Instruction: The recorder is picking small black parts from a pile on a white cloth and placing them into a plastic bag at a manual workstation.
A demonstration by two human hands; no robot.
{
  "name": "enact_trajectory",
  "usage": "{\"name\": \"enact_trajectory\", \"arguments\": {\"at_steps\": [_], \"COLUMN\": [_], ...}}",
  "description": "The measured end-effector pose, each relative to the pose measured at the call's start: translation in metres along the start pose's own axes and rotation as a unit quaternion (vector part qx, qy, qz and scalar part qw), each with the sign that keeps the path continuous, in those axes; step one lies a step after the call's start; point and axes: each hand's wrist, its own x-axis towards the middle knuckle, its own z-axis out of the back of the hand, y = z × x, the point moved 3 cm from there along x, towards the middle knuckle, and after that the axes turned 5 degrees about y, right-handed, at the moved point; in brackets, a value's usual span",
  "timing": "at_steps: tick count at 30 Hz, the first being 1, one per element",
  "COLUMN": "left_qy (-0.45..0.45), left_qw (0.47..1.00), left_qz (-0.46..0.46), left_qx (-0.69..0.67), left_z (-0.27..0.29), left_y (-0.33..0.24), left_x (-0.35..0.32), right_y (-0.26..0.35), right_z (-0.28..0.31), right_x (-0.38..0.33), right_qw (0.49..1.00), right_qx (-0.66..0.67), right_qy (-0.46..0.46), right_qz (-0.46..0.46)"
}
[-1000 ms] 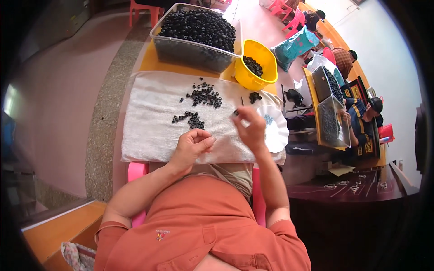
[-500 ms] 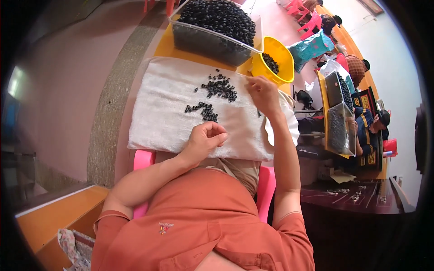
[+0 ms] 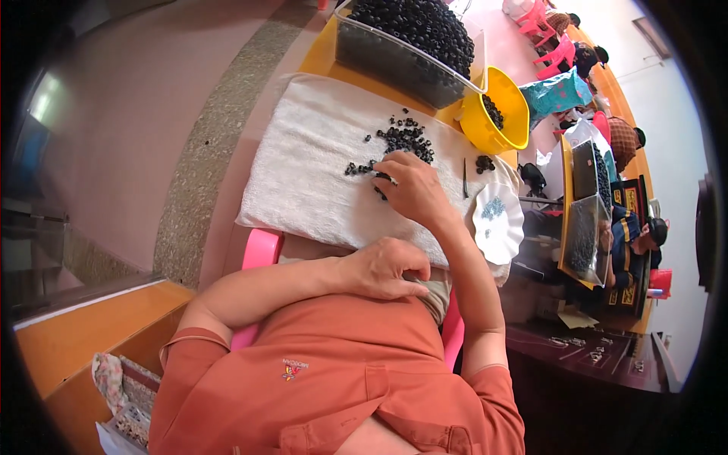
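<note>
On a white towel [image 3: 303, 144] lie two loose clusters of small black beads, a larger far cluster [image 3: 409, 140] and a nearer one. My right hand [image 3: 415, 188] reaches over the nearer cluster, its fingers bent and closing on black beads [image 3: 361, 167] there; the palm hides part of them. Close to my belly, over the towel's near edge, my left hand [image 3: 388, 267] is loosely curled, and whatever may be inside it is hidden. Right of my right hand lie tweezers [image 3: 465, 180], a small heap of dark beads [image 3: 484, 163] and a white scalloped dish [image 3: 506, 236] holding tiny bluish pieces.
Beyond the towel stands a clear plastic bin [image 3: 394, 68] full of black beads, beside a yellow bowl [image 3: 500, 135] with some more. At the right, another person [image 3: 628, 231] sits by clear bins [image 3: 584, 220]. A pink chair [image 3: 262, 246] is under me.
My right hand has moved from near the yellow bowl to the nearer bead cluster. My left hand has drawn back from that cluster toward my belly. The view has shifted, exposing the dish and tweezers.
</note>
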Motion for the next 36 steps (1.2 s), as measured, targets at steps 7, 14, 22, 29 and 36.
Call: {"name": "enact_trajectory", "arguments": {"at_steps": [7, 14, 22, 29, 36], "left_qy": [0.003, 0.009, -0.007, -0.034, -0.08], "left_qw": [1.0, 0.999, 0.999, 0.998, 0.995], "left_qz": [-0.013, -0.025, -0.028, 0.0, 0.007], "left_qx": [0.027, 0.031, 0.038, 0.046, 0.052], "left_z": [-0.002, 0.0, 0.002, 0.004, 0.008], "left_y": [0.0, 0.0, -0.001, -0.001, -0.001], "left_x": [-0.001, 0.0, -0.001, 0.0, 0.0], "right_y": [0.014, 0.003, -0.027, -0.054, -0.05], "right_z": [-0.007, -0.011, 0.009, 0.02, 0.014], "right_x": [0.019, 0.016, 0.01, 0.026, 0.026], "right_qw": [0.997, 0.994, 0.999, 0.994, 0.991], "right_qx": [-0.055, -0.081, -0.002, -0.09, -0.116], "right_qy": [0.05, 0.068, -0.018, -0.059, 0.03], "right_qz": [0.009, -0.001, -0.035, -0.023, -0.055]}}
